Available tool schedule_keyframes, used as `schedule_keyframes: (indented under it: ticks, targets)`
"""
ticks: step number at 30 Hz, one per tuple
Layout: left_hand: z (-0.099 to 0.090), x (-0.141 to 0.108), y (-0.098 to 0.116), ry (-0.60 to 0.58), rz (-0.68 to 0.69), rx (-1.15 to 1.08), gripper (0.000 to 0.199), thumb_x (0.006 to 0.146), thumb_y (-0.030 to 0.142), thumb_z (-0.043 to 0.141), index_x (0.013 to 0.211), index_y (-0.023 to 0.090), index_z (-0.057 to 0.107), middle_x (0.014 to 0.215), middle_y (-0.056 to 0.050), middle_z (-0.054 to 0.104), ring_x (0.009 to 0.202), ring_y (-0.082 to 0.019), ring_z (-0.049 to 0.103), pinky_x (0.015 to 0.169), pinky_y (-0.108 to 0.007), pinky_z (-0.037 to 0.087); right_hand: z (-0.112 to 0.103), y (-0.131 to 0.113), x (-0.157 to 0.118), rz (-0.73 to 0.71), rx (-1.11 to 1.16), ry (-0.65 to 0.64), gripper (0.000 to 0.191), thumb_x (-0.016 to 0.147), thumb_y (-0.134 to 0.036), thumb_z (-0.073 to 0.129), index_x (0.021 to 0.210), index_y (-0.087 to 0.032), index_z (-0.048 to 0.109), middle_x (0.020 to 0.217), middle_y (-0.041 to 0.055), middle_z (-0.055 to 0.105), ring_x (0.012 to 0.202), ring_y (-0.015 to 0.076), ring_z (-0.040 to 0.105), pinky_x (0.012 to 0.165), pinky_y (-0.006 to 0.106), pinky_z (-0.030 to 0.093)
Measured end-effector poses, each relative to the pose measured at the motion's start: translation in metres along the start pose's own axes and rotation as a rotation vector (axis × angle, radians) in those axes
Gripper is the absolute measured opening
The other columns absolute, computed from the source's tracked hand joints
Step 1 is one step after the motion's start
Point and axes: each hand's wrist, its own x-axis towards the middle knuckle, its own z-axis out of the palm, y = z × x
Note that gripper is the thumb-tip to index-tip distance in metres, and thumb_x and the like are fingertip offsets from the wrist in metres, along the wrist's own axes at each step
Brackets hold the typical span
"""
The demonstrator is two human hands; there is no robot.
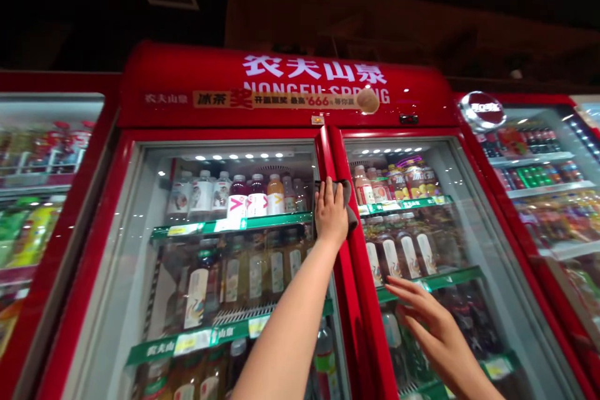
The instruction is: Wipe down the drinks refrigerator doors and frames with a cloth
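Left hand [330, 212] flat, fingers extended, pressing a dark cloth [352, 217] against the red door frames [360, 281] at the middle of the fridge [173, 75] — level with the top bottles [202, 194]. Right hand [434, 315] apart, seemingly empty, fingers loosely spread before the right-hand glass [469, 219]; contact unclear. Wiping looks under way; portions done or left — cannot tell.

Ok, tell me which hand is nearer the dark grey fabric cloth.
Left. The left hand lies on the cloth, against the red fridge door frames; the right hand is off it, lower and to the right.
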Motion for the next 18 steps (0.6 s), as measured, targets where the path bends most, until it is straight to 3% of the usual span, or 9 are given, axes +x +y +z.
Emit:
schedule_keyframes:
  ticks: [4,7,9,14,18]
  targets:
    - [0.021,-0.067,0.004,-0.003,0.088,0.013,0.067,0.091,0.013,0.048,0.156,0.017,0.036,0.169,-0.015,0.019,0.156,-0.032,0.014,0.126,-0.054,0.026,0.004,-0.01,0.008,0.016,0.025,0.042,0.036,0.091,-0.053,0.062,0.115,-0.032,0.078,0.138,0.0108,0.063,0.126,0.0309,0.059,0.103,0.045,0.053]
    - [0.028,-0.078,-0.002,0.027,0.171,-0.002,0.069,0.089,0.012,0.049,0.157,0.015,0.035,0.168,-0.016,0.02,0.156,-0.032,0.012,0.125,-0.053,0.03,0.01,-0.022,0.02,-0.014,0.011,0.04,0.037,0.089,-0.055,0.064,0.113,-0.031,0.079,0.134,0.0123,0.065,0.124,0.032,0.06,0.1,0.044,0.055]
    - [0.025,-0.052,-0.006,0.038,0.162,-0.01,0.07,0.089,0.009,0.046,0.157,0.014,0.034,0.168,-0.017,0.02,0.156,-0.032,0.012,0.124,-0.055,0.029,0.013,-0.03,0.025,-0.054,-0.007,0.058,0.036,0.089,-0.054,0.063,0.113,-0.031,0.079,0.133,0.0127,0.066,0.125,0.032,0.06,0.099,0.043,0.055]
    - [0.003,0.061,-0.009,-0.033,0.041,0.015,0.066,0.089,0.006,0.042,0.155,0.005,0.035,0.168,-0.02,0.018,0.157,-0.031,0.011,0.127,-0.049,0.02,0.012,-0.034,0.014,-0.134,-0.085,0.128,0.033,0.093,-0.049,0.06,0.112,-0.03,0.079,0.13,0.0123,0.068,0.125,0.0299,0.062,0.101,0.041,0.055]
    - [-0.007,0.116,-0.013,0.001,0.029,-0.017,0.064,0.094,0.015,0.043,0.156,0.005,0.031,0.169,-0.019,0.015,0.157,-0.031,0.009,0.128,-0.05,0.017,0.01,-0.029,0.002,-0.19,-0.16,0.083,0.029,0.096,-0.043,0.058,0.113,-0.031,0.079,0.128,0.0109,0.071,0.117,0.0261,0.068,0.085,0.029,0.061]
